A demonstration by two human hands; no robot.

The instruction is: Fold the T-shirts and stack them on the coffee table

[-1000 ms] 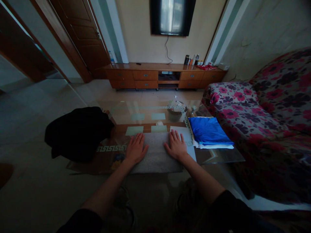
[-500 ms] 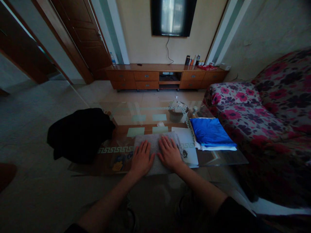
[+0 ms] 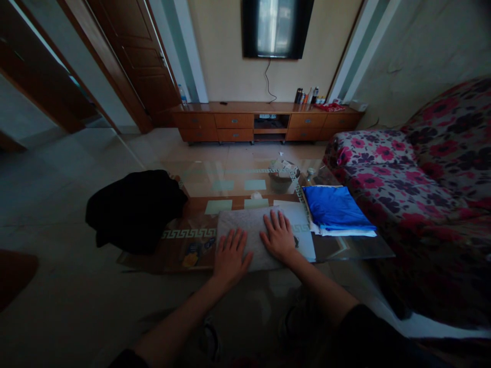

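Observation:
A folded grey cloth [image 3: 249,230], its exact kind unclear, lies flat on the glass table near the front edge. My left hand [image 3: 231,258] rests on its left part, palm down with fingers spread. On its right side lies my right hand [image 3: 279,236], also flat with the fingers apart. Partly under the cloth and to its right is a white sheet or booklet [image 3: 306,245]. Further right, folded blue fabric [image 3: 333,207] sits on top of white fabric [image 3: 345,232]. A heap of black cloth [image 3: 134,212] lies at the table's left end.
The glass table [image 3: 192,245] has a patterned border. Beyond or beneath its glass shows a waste basket [image 3: 284,179] with paper in it. A flowered sofa [image 3: 399,179] stands at the right, a low wooden cabinet [image 3: 233,121] along the far wall under a television [image 3: 276,28].
My hands have moved apart across the grey cloth, the right one toward its right edge. The cloth now looks wider and smoother. The view has shifted slightly.

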